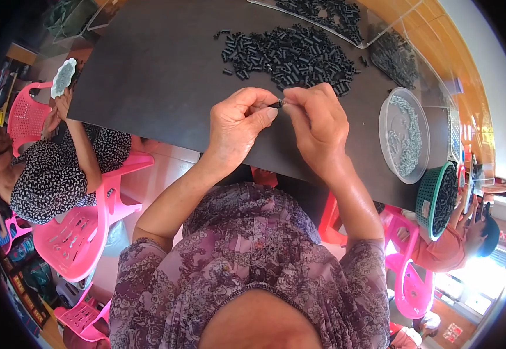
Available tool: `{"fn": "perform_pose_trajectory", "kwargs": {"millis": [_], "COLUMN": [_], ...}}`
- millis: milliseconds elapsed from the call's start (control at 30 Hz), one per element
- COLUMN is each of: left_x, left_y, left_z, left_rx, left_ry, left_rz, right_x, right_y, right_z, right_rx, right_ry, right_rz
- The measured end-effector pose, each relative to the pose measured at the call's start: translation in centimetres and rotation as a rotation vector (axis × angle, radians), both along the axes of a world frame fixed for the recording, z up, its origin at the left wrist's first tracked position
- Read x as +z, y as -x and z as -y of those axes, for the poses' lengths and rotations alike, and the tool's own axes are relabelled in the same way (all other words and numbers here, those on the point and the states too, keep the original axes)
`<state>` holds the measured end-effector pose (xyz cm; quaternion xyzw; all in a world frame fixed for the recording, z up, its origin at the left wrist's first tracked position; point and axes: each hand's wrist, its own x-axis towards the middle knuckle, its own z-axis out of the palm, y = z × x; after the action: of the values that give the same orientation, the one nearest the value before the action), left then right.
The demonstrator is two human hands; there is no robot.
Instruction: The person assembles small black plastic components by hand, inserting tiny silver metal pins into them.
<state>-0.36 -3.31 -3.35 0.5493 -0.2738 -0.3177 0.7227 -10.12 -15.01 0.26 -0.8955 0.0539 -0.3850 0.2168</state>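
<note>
Blouse (253, 244); black part (276, 105) in pinched left hand (234, 127)

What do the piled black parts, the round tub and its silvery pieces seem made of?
Black parts: probably plastic, satin, with soft highlights. Round tub: likely translucent plastic, smooth; the dark table shows through. Silvery pieces: probably metal, shiny by their bright grey; too small for certainty.

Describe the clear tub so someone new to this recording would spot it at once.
Start at the dark table and go right past the right hand. Near the table's right edge, just above the green basket in the picture, sits a round, shallow tub. Unlike the basket, full of black pieces, it holds small silvery bits.
</note>
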Motion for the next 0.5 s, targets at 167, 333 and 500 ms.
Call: {"fn": "perform_pose_trajectory", "kwargs": {"millis": [167, 333, 500], "left_x": [-0.2, 0.2, 0.8], "left_y": [0.2, 0.1, 0.2], "left_z": [0.0, -0.1, -0.3], "left_rx": [0.037, 0.111, 0.129], "left_ry": [-0.017, -0.042, -0.049], "left_rz": [0.053, 0.44, 0.593], "right_x": [0.5, 1.0, 1.2], "right_y": [0.3, 0.6, 0.5], "right_z": [0.3, 0.4, 0.1], "right_rx": [0.03, 0.06, 0.036], "right_ry": [0.157, 0.077, -0.138], "right_rz": [-0.037, -0.135, -0.218]}}
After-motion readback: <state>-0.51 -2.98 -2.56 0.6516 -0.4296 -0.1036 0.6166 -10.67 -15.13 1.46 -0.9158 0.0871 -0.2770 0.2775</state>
